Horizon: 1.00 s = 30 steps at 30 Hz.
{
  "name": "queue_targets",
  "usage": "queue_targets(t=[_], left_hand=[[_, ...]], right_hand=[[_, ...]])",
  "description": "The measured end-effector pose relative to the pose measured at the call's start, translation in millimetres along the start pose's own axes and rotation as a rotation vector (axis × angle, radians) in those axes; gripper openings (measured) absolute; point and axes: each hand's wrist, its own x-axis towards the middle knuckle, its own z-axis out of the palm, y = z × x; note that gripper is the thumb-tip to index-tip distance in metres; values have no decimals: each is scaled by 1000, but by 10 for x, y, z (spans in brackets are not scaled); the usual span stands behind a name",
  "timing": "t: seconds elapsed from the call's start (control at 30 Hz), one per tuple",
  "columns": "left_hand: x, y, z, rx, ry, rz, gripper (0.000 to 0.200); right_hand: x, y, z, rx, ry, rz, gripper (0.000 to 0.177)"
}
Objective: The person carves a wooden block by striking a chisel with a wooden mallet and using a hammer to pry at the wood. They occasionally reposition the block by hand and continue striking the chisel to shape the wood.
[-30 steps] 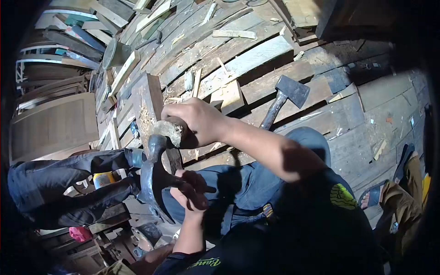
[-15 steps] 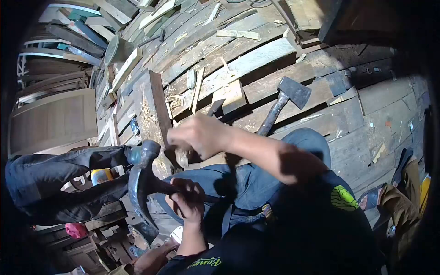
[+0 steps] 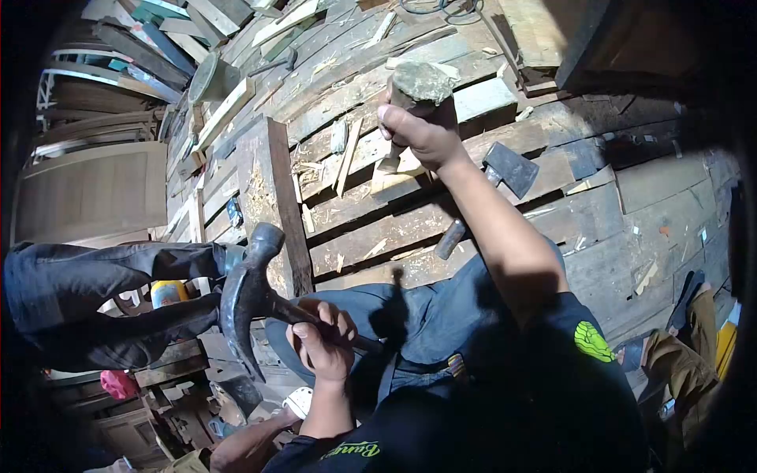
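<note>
My left hand (image 3: 322, 347) grips the handle of a dark claw hammer (image 3: 246, 290), holding it over my lap with the head pointing left. My right hand (image 3: 422, 126) is raised over the wooden planks and is closed around a grey stone (image 3: 422, 79). The stone is well clear of the hammer head. A thick dark wooden block (image 3: 272, 197) with sawdust on it lies on the planks just beyond the hammer.
A hatchet (image 3: 509, 167) lies on the rough plank floor (image 3: 631, 197) under my right forearm. Loose wood scraps and slats lie scattered at the top left. A leg in dark trousers (image 3: 87, 292) stretches across the left. A sandalled foot (image 3: 686, 292) shows at the right edge.
My right hand has lifted the stone from the hammer head up and away over the planks. The hammer has stayed in my left hand, shifting only slightly.
</note>
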Motion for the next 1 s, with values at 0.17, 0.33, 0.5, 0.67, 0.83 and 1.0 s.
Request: queue_targets(t=[0.17,0.33,0.5,0.67,0.83,1.0], left_hand=[[-32,-6,-48,48,-16,-45,42],[24,40,-63,44,-122,92,40],[-10,186,-57,-49,-199,132,50],[-86,14,-178,238,-86,185,56],[-52,-2,-67,133,-92,84,51],[2,-44,-31,20,-109,123,47]], right_hand=[[-149,-6,182,-557,-40,-126,33],[-552,174,669,-679,-601,-332,30],[-550,218,704,-513,-505,-389,20],[-532,128,718,-484,-386,-424,12],[-537,75,753,-495,-380,-455,10],[-511,215,608,-497,-500,-411,19]])
